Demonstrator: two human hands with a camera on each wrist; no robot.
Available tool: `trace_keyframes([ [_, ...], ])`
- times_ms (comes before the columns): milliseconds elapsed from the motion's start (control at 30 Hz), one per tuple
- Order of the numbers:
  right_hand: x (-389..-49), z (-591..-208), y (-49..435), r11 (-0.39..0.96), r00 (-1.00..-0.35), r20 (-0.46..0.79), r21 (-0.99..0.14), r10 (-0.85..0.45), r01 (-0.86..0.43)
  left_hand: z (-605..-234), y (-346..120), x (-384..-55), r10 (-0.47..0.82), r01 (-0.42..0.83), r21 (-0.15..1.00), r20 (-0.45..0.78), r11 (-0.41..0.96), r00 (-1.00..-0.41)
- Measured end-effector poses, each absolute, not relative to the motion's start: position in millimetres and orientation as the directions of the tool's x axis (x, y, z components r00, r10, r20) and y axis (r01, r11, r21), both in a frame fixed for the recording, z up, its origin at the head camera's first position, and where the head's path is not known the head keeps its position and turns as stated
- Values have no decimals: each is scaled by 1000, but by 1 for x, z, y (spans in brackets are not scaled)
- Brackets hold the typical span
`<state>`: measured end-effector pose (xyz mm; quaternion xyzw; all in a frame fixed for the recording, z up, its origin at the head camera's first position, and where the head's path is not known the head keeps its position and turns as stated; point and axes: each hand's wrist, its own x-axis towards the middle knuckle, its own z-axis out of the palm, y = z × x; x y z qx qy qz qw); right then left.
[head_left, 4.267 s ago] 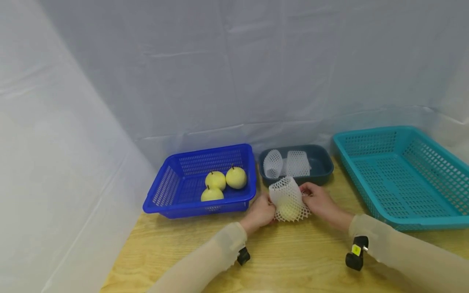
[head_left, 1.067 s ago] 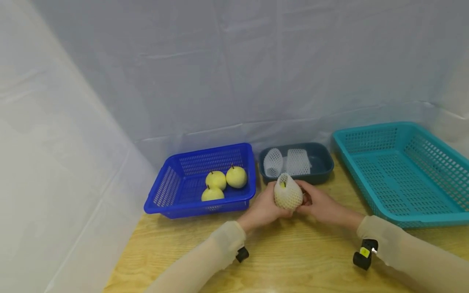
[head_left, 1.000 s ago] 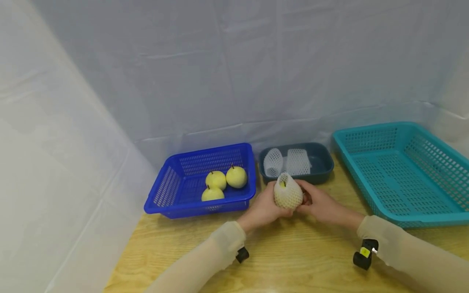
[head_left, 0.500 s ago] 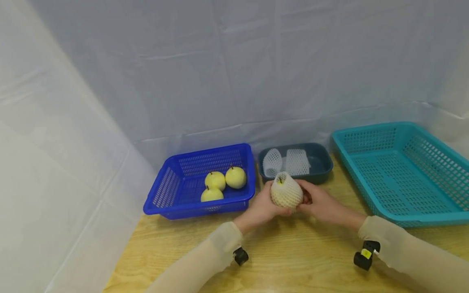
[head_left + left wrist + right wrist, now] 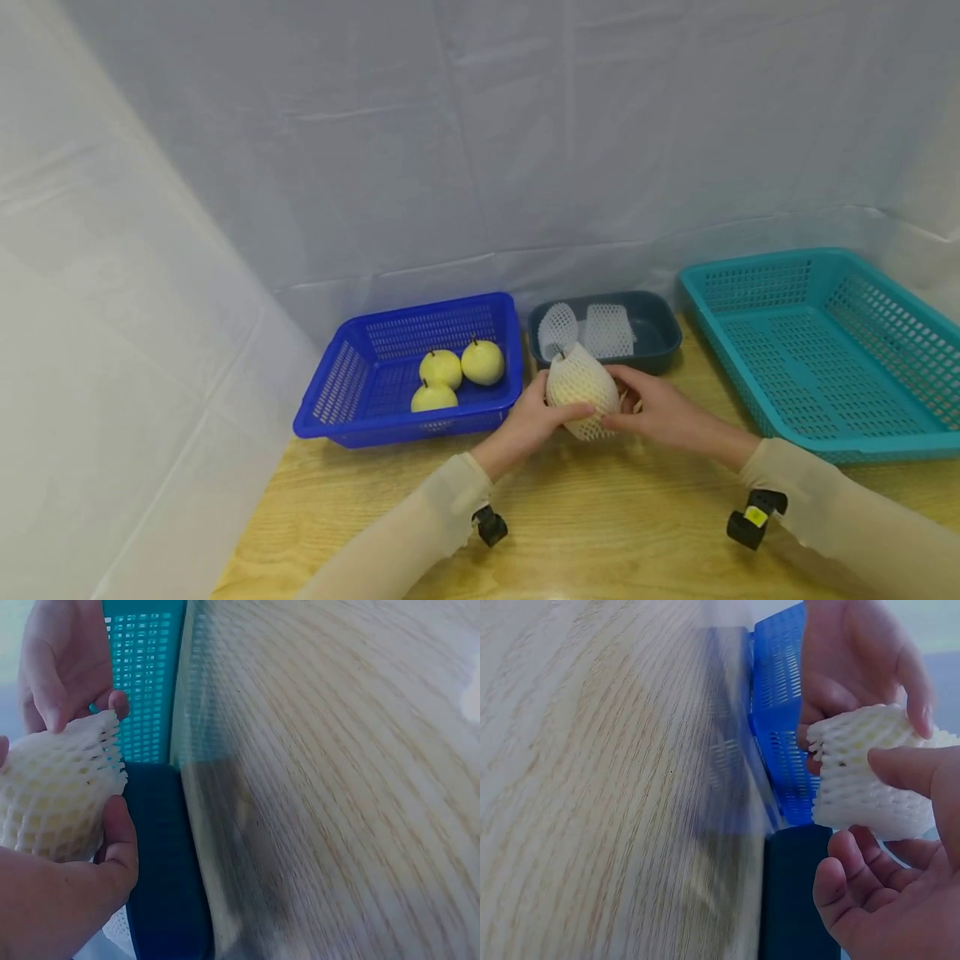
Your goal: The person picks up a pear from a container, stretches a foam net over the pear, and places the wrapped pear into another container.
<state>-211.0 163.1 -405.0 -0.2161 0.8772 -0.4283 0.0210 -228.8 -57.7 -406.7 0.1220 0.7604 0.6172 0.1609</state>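
Both hands hold a pale yellow pear in a white foam net (image 5: 581, 387) over the front of the table. My left hand (image 5: 530, 421) grips its left side, thumb across the front. On the other side, my right hand (image 5: 660, 412) has its thumb and fingers at the net's lower right. The pear leans, its dark stem poking out at the upper left. In the left wrist view the open end of the net (image 5: 112, 750) extends past the fruit. The right wrist view shows the right thumb (image 5: 904, 769) pressed on the mesh, fingers curled below.
A blue basket (image 5: 315, 425) with three bare pears (image 5: 483, 363) stands on the left. Behind the hands, a dark teal tray (image 5: 656, 333) contains white foam nets (image 5: 609, 331). A turquoise basket (image 5: 832, 454) stands on the right of the wooden table (image 5: 600, 533).
The net, earlier standing tall and loose round the pear, now fits closely. In the last half second the pear has tipped, its stem leaning left and the net's bottom showing; the left thumb has shifted across its front.
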Motion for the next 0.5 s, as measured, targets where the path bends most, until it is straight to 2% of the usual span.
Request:
trace_keyframes([
  [500,-209,-401,165,524,-915,125,-786,-383,-327,-403,-56,-226,383,-51,992,-93,118,-919],
])
